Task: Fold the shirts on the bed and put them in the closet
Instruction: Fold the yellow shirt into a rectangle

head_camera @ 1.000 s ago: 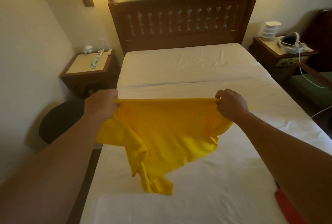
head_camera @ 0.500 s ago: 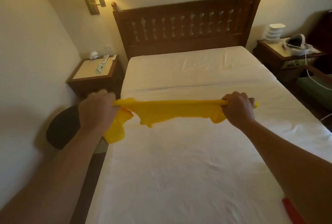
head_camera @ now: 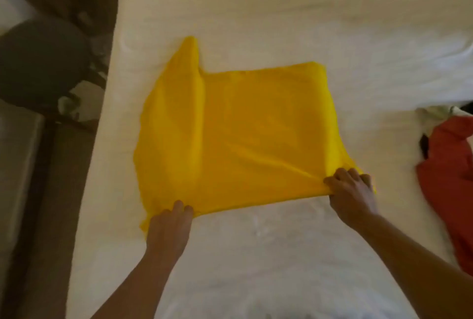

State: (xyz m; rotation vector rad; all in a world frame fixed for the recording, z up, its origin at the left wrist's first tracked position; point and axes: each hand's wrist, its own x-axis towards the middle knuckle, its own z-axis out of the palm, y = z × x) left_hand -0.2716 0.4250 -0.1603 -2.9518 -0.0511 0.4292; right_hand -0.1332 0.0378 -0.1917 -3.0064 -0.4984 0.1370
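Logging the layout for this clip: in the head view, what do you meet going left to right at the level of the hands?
Dark floor beside the bed → left hand on the yellow shirt's near-left corner → yellow shirt, spread flat on the white bed → right hand gripping its near-right corner → red shirt.

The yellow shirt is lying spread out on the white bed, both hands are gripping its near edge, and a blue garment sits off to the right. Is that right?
Not quite: the garment to the right is red-orange, not blue, as the head view shows. The rest holds: the yellow shirt lies spread on the white bed, with the left hand and right hand gripping its near edge.
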